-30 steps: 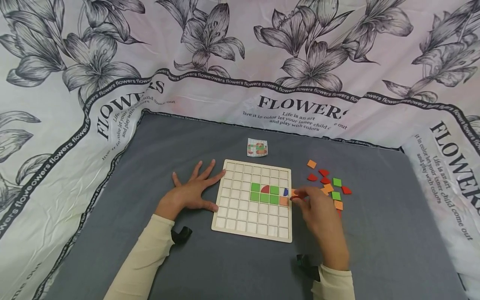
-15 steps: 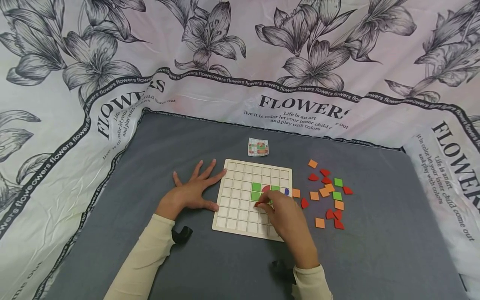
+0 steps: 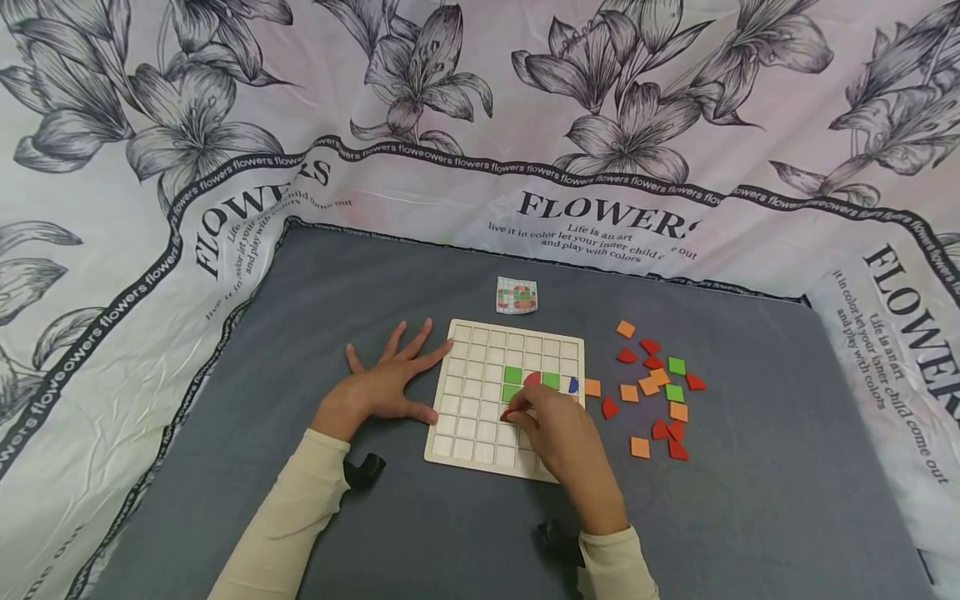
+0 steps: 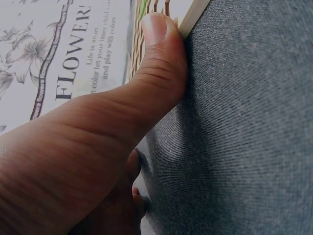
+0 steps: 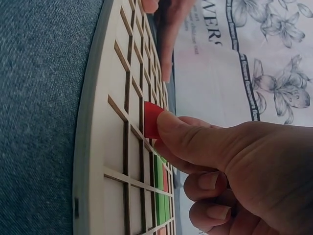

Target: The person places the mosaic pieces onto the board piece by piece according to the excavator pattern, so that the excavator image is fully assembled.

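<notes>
A pale wooden grid board (image 3: 465, 427) lies on the grey cloth, with green square tiles (image 3: 513, 375), a red quarter-round tile (image 3: 532, 379) and a blue piece (image 3: 573, 385) set in its cells. My right hand (image 3: 564, 433) is over the board and pinches a red tile (image 5: 152, 119) between thumb and finger. In the right wrist view that tile stands tilted at the grid, just beside the green tiles. My left hand (image 3: 386, 383) is spread at the board's left edge, thumb and index fingertip touching the rim. The left wrist view shows the thumb (image 4: 159, 63) pressed on that rim.
Right of the board lie loose orange squares (image 3: 639, 447), red quarter-round tiles (image 3: 678, 450) and green squares (image 3: 676, 366). A small printed pattern card (image 3: 517, 295) is behind the board. Flower-printed fabric (image 3: 600, 200) surrounds the grey cloth at the back and sides.
My right hand has moved left from the board's right edge to above its middle cells, carrying the red tile, then shifted slightly further left and down. My left hand has stayed put.
</notes>
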### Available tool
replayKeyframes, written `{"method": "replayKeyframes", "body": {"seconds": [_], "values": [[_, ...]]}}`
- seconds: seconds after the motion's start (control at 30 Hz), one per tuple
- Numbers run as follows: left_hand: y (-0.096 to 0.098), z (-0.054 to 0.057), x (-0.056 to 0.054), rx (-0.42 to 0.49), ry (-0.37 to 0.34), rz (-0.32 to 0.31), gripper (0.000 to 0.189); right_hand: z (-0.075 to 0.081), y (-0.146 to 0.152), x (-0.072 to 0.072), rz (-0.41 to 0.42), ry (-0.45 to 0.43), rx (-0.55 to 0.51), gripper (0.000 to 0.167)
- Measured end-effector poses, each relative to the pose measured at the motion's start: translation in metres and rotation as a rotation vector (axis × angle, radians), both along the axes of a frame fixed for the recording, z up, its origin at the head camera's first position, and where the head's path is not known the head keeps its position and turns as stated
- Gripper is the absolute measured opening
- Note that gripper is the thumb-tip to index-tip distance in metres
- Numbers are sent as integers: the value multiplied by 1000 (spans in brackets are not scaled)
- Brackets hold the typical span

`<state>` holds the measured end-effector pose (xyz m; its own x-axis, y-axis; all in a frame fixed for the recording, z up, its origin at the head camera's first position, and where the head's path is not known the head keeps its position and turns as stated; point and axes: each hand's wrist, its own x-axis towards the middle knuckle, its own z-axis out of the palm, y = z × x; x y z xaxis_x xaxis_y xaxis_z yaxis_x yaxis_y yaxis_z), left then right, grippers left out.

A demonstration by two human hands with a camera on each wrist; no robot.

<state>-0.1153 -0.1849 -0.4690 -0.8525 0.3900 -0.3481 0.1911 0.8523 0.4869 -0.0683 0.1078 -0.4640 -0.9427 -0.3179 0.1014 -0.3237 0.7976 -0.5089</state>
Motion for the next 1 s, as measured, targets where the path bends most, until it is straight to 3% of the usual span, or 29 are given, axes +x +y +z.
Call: {"method": "replayKeyframes", "body": {"seconds": [0.33, 1.0], "values": [[0, -1, 0, 2, 1, 0, 114, 1, 2, 0, 23, 44, 44, 14], [-2, 0, 1, 38, 8, -11, 113, 2, -3, 1, 22, -72, 124, 13]]}}
